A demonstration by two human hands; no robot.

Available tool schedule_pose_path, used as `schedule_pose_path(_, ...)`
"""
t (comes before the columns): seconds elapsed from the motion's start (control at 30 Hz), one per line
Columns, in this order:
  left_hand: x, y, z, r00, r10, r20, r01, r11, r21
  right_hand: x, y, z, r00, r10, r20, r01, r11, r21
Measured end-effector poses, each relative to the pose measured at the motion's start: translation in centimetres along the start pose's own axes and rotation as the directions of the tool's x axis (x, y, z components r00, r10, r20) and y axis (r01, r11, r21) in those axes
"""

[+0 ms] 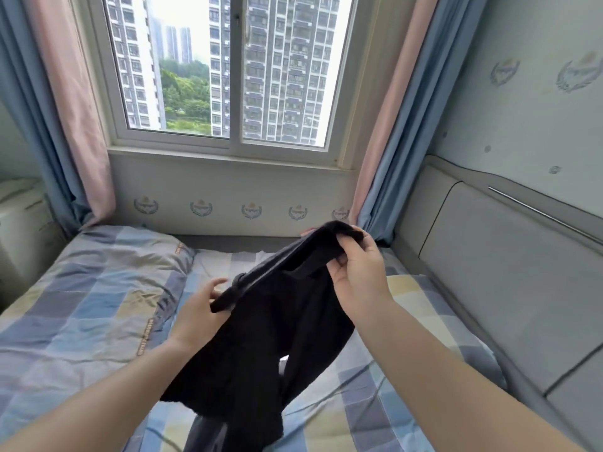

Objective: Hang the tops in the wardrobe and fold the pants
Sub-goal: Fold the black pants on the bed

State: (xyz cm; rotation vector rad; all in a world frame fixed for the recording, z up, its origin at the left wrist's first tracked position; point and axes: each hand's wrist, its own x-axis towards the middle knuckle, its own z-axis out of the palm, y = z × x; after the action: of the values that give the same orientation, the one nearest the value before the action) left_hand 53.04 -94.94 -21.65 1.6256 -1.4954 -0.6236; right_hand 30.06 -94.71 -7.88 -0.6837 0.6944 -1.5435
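Black fabric is held up over the bed [81, 308], between the two hands. This dark garment [277, 327] is lifted at what appears to be its waistband, and the rest of it hangs down loosely toward the checked bedsheet, so it is probably a pair of pants, though this cannot be said for sure. The upper edge of the garment is pinched by the right hand [355, 275], with the thumb and fingers curled around a bunch of the cloth. The lower end of the same edge is met by the left hand [199, 308]; its fingers are spread and look relaxed, and whether the cloth is really grasped by it cannot be told, because the fabric covers part of the palm.

A second dark piece [204, 433] is seen at the bottom, lying on the sheet under the hanging garment. Behind it, a pillow [130, 252] in the same checked pattern is placed near the window [228, 70], and curtains [65, 109] hang at both sides. A padded headboard [496, 272] runs along the right side.

As for progress, the task is judged to be at an early stage. No folded pants are visible, no wardrobe or hanger is shown, and the garment in the hands is not yet laid flat. Folding and all hanging are still to be done.
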Motion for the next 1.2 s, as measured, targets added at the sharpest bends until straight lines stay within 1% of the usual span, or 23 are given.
schedule_pose_path(0.07,-1.0,-1.7,-0.1,0.999,-0.020,0.042,0.013,0.987,0.158,0.0,0.0,-0.1,1.000,0.002,0.009,-0.002,0.999,-0.034)
schedule_pose_path(0.17,-2.6,-4.0,-0.3,0.996,-0.063,0.062,0.042,0.955,0.294,0.3,-0.5,-0.3,0.999,-0.045,-0.010,0.044,0.996,-0.083)
schedule_pose_path(0.27,-4.5,-5.7,-1.2,0.990,-0.120,0.068,0.090,0.935,0.343,0.9,-1.6,-0.5,0.992,-0.102,-0.071,0.091,0.985,-0.145)
schedule_pose_path(0.33,-5.7,-6.8,-1.9,0.993,-0.074,0.093,0.038,0.939,0.342,1.5,-2.4,-0.8,0.985,-0.131,-0.108,0.102,0.964,-0.244)
schedule_pose_path(0.43,-7.0,-7.7,-3.1,0.982,0.030,0.184,-0.086,0.949,0.304,2.2,-2.9,-1.1,0.984,-0.142,-0.110,0.089,0.918,-0.387)
schedule_pose_path(0.5,-7.5,-7.7,-4.1,0.961,0.060,0.269,-0.140,0.947,0.290,2.7,-3.1,-1.2,0.986,-0.115,-0.118,0.055,0.905,-0.421)
schedule_pose_path(0.57,-7.7,-7.8,-5.1,0.954,0.045,0.297,-0.139,0.942,0.305,3.2,-3.2,-1.4,0.988,-0.075,-0.136,0.011,0.906,-0.423)
schedule_pose_path(0.63,-7.7,-7.8,-6.1,0.976,-0.011,0.218,-0.058,0.950,0.307,3.6,-3.1,-1.7,0.988,-0.020,-0.155,-0.038,0.931,-0.362)
schedule_pose_path(0.7,-7.4,-7.3,-6.8,0.995,-0.046,0.083,0.020,0.957,0.290,3.8,-3.0,-1.8,0.986,0.027,-0.164,-0.073,0.956,-0.285)
schedule_pose_path(0.73,-7.2,-6.9,-7.1,0.998,-0.045,0.032,0.034,0.960,0.278,3.9,-3.0,-1.8,0.986,0.038,-0.161,-0.080,0.961,-0.265)
schedule_pose_path(0.8,-6.6,-5.5,-7.4,1.000,-0.019,-0.017,0.023,0.967,0.253,4.0,-3.5,-1.4,0.989,0.031,-0.147,-0.066,0.968,-0.241)
schedule_pose_path(0.9,-5.1,-2.7,-7.3,0.998,0.025,-0.051,-0.014,0.978,0.210,5.1,-5.4,-0.9,0.989,-0.054,-0.141,0.019,0.971,-0.237)
schedule_pose_path(0.97,-4.2,-0.1,-6.7,0.997,0.045,-0.056,-0.035,0.985,0.169,5.7,-7.8,-0.7,0.983,-0.123,-0.140,0.075,0.950,-0.304)
schedule_pose_path(1.07,-2.8,4.5,-5.5,0.997,0.072,-0.004,-0.071,0.989,0.128,7.0,-11.3,0.2,0.963,-0.211,-0.165,0.140,0.922,-0.362)
schedule_pose_path(1.1,-2.6,5.9,-4.9,0.996,0.091,0.016,-0.092,0.990,0.106,7.3,-12.5,0.5,0.960,-0.237,-0.148,0.165,0.909,-0.384)
schedule_pose_path(1.2,-2.1,10.4,-3.2,0.992,0.113,0.062,-0.109,0.991,-0.073,8.7,-16.5,1.8,0.935,-0.340,-0.100,0.268,0.863,-0.427)
